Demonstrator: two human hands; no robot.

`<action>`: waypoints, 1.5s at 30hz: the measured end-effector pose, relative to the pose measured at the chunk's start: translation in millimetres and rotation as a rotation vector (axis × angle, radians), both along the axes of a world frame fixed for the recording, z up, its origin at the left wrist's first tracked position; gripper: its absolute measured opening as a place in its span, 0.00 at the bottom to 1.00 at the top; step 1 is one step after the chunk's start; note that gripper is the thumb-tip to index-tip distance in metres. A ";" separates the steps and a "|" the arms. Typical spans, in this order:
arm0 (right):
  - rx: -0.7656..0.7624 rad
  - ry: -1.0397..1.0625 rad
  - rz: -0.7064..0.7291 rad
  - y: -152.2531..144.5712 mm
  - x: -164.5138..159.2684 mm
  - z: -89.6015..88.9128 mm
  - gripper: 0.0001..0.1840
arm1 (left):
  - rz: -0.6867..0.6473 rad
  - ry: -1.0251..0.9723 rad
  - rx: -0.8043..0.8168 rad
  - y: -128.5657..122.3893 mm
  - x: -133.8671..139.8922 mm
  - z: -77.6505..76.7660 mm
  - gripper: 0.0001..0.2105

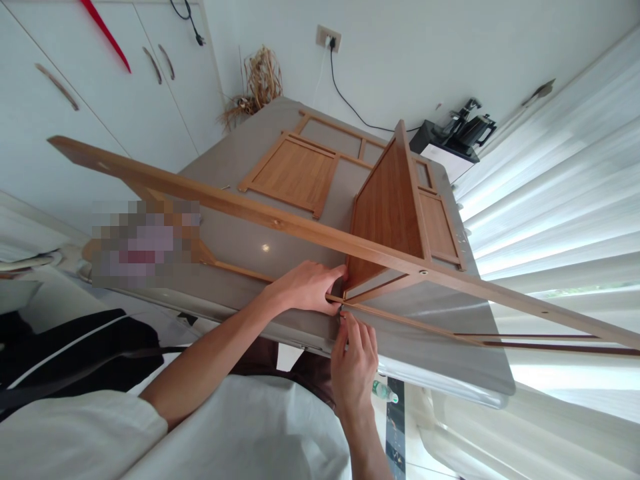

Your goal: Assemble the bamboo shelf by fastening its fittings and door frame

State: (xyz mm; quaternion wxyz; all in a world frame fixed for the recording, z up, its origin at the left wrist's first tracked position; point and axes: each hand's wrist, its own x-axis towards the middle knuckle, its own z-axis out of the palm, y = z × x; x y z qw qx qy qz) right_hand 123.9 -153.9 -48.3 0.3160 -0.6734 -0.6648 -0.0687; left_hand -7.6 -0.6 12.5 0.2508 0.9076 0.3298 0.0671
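A wooden frame stands on edge on the table, its long upper rail (300, 230) crossing the view from left to right. A wooden panel (387, 200) meets this frame at a right angle and extends away from me. My left hand (311, 287) is wrapped round the thin lower rail (400, 318), close to the corner where the panel joins it. Just below that joint, my right hand (355, 347) has thumb and fingertips pinched together against the rail's near side. Something small and dark shows at those fingertips, too small to name.
Flat on the grey table (305, 250) lie another wooden panel (295, 170) and further frame pieces. A black kettle (475, 130) stands on a small cabinet beyond the far right edge. A pixelated patch covers the left end. A plastic bottle (385, 391) is below the near edge.
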 end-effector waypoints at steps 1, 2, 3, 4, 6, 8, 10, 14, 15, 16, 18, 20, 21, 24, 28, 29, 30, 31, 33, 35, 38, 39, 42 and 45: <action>0.007 0.012 0.003 -0.5 0.0 0.1 0.13 | 0.000 0.000 -0.003 0.0 -0.1 0.2 0.18; 0.011 0.027 0.003 -1.0 0.1 0.2 0.13 | 0.000 -0.001 -0.005 0.0 -0.3 0.2 0.17; 0.010 0.043 0.003 -1.5 0.1 0.1 0.13 | 0.002 -0.002 -0.004 0.0 -0.4 0.1 0.17; 0.006 0.057 0.000 -1.9 0.2 -0.2 0.13 | 0.002 -0.003 -0.002 -0.1 -0.4 0.0 0.17; -0.006 0.074 -0.004 -2.3 0.4 -1.6 0.13 | 0.000 -0.007 0.007 -0.1 -0.5 -0.5 0.17; -0.010 0.074 -0.002 -2.0 0.6 -3.4 0.14 | -0.004 -0.013 0.013 -0.2 -0.5 -0.8 0.17; 0.001 0.066 -0.002 -1.5 0.8 -4.6 0.14 | -0.006 -0.021 0.018 -0.2 -0.5 -1.0 0.17; 0.012 0.051 -0.007 -0.9 -0.1 -3.9 0.13 | -0.003 -0.015 0.015 0.2 -0.5 -0.9 0.17; 0.006 0.047 -0.006 -0.8 -0.8 -3.0 0.14 | -0.003 -0.010 0.010 0.4 -0.5 -0.9 0.17; 0.000 0.043 -0.005 -0.5 -1.5 -1.9 0.14 | -0.002 -0.007 0.005 0.6 -0.4 -0.9 0.17; -0.015 0.038 -0.007 0.4 -3.2 0.9 0.14 | -0.004 -0.010 -0.003 0.9 -0.4 -0.7 0.17; -0.031 0.045 -0.016 1.5 -4.4 3.9 0.13 | -0.005 -0.014 -0.011 0.9 -0.4 -0.3 0.18; -0.044 0.061 -0.022 2.0 -4.6 5.1 0.14 | -0.005 -0.013 -0.014 0.8 -0.4 0.1 0.18; -0.054 0.137 -0.039 2.9 -3.4 7.3 0.14 | 0.000 0.008 -0.021 -0.1 -0.5 1.2 0.18; -0.034 0.204 -0.072 2.8 -1.3 7.2 0.13 | 0.002 0.017 -0.010 -0.6 -0.5 1.5 0.18; -0.030 0.215 -0.078 2.8 -1.4 7.2 0.12 | 0.000 0.014 -0.008 -0.6 -0.5 1.2 0.18; -0.027 0.226 -0.084 2.8 -1.7 7.2 0.12 | -0.002 0.010 -0.007 -0.5 -0.6 0.9 0.18; -0.024 0.237 -0.094 2.7 -2.1 7.2 0.12 | -0.003 0.004 -0.005 -0.4 -0.6 0.5 0.18; -0.023 0.256 -0.113 2.6 -3.1 6.8 0.11 | -0.005 -0.008 -0.001 -0.3 -0.8 0.0 0.18; -0.026 0.274 -0.132 2.3 -3.8 6.1 0.11 | -0.003 -0.012 0.002 -0.4 -0.8 -0.1 0.18; -0.035 0.313 -0.152 1.9 -3.9 5.1 0.12 | 0.009 0.006 0.000 -1.0 -0.4 0.7 0.19; -0.041 0.331 -0.160 2.0 -3.7 4.9 0.12 | 0.012 0.015 -0.002 -1.2 -0.3 1.1 0.20; -0.070 0.395 -0.188 2.5 -3.1 5.5 0.14 | 0.020 0.028 -0.002 -1.8 0.1 1.8 0.20; -0.108 0.455 -0.224 3.3 -2.9 6.7 0.16 | 0.022 0.025 0.004 -1.9 0.2 1.4 0.20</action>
